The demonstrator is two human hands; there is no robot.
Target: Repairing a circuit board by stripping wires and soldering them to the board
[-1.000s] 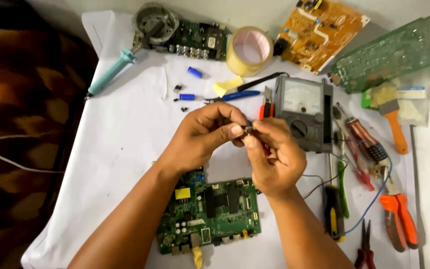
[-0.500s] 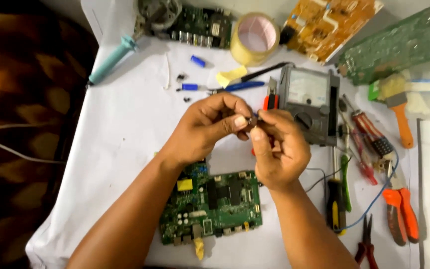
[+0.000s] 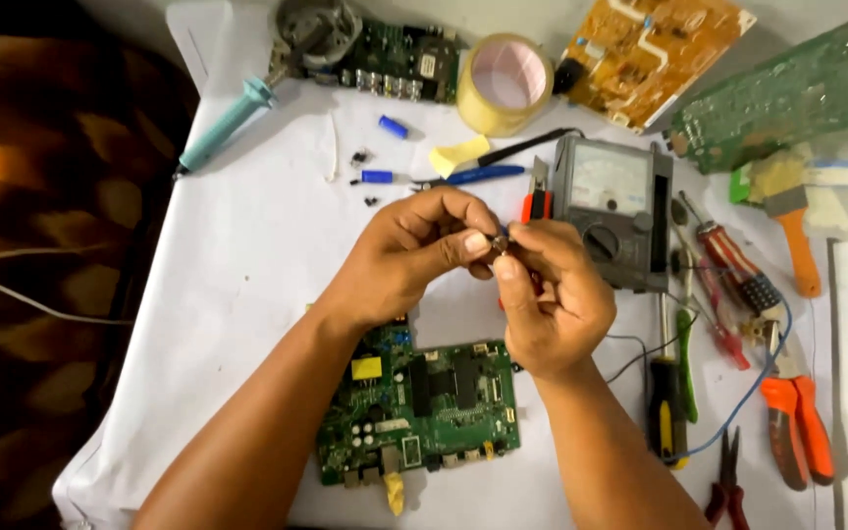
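- Soldering iron (image 3: 226, 126): teal handle, lying at the far left of the white desk (image 3: 238, 265).
- Left hand (image 3: 409, 250): raised above the desk, fingers closed, pinching a small component (image 3: 501, 242) between thumb and forefinger.
- Green circuit board (image 3: 422, 412): flat on the desk, below both forearms.
- Small component: held between the two hands at their fingertips; too small to identify.
- Right hand (image 3: 554, 299): fingers curled, fingertips closed on the same component from the right.
- Tape roll (image 3: 504, 82): at the far edge, beyond the hands.
- Analog multimeter (image 3: 612, 209): just right of the hands.
- Screwdrivers (image 3: 728, 270) and orange-handled pliers (image 3: 795, 427): at the right edge.
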